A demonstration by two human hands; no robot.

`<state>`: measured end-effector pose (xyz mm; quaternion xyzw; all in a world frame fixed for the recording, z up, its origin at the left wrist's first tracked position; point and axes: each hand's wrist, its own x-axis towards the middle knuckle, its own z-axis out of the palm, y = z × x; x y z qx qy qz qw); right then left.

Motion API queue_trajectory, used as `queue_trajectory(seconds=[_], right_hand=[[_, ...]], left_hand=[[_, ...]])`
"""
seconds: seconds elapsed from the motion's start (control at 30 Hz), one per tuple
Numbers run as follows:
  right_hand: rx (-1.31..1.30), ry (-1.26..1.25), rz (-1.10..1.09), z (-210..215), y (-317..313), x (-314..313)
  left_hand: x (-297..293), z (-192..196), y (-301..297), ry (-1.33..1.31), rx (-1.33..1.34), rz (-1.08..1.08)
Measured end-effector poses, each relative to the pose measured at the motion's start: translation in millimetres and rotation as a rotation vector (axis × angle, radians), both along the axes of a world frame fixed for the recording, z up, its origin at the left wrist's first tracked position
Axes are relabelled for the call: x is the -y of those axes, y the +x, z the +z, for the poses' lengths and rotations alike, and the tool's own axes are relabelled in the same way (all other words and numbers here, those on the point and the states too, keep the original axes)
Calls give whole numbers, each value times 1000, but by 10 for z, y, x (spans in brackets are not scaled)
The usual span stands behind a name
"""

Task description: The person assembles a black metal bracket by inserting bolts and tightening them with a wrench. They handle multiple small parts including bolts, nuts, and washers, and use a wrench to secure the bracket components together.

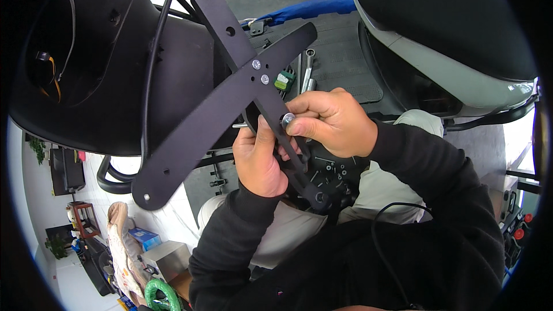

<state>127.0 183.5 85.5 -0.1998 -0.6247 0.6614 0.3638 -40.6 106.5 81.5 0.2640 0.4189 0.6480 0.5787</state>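
At the far left stands a large, curved, glossy black plastic shell (184,52), with a bent black tubular metal rail (152,80) rising along its right side. At the near left, a bright green ringed coil (156,295) lies near a silver-grey metal box (171,258). Right of the shell, in the middle, is a matte black bracket of crossed flat metal bars (196,121). One bar runs from near left to far right, the other from far left to near right, and two silver screw heads (261,72) sit at the crossing. The left hand (262,164) is closed around the lower bar, its thumb pressed along it. A thin silver metal shank (239,125) sticks out leftward above this hand. Just right of the bar, the right hand (337,121) pinches a shiny, round silver fastener (288,119) between thumb and forefinger, against the bracket; whether it joins the shank cannot be told. Beyond the hands lie a green hex-key holder (284,80) and a silver steel wrench (309,64). Small loose metal fasteners (334,170) are scattered nearer. At the far right is a smooth black padded seat (443,11).
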Motion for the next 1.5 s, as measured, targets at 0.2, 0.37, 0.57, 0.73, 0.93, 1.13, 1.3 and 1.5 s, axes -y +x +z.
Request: queue_trajectory(seconds=[0.2, 0.37, 0.57, 0.73, 0.93, 1.13, 1.3, 1.5], right_hand=[[58, 241, -157, -46, -14, 17], [3, 6, -216, -90, -79, 102], [-81, -171, -225, -140, -177, 116], [-168, -190, -206, -196, -180, 139], [-135, -162, -295, -264, -232, 124], [-134, -136, -334, -268, -276, 112], [-111, -203, -303, -271, -254, 68], [-109, -219, -277, -354, -253, 58]], left_hand=[[45, 105, 42, 5, -176, 45], [40, 104, 10, -2, -63, -6], [-27, 3, 12, 54, 129, 94], [-87, -40, -3, 59, 8, 81], [-150, -49, 19, 52, -22, 121], [-212, -95, -35, 33, -60, 95], [-267, -171, -82, 12, -1, 95], [-279, -171, -52, -55, -91, 100]])
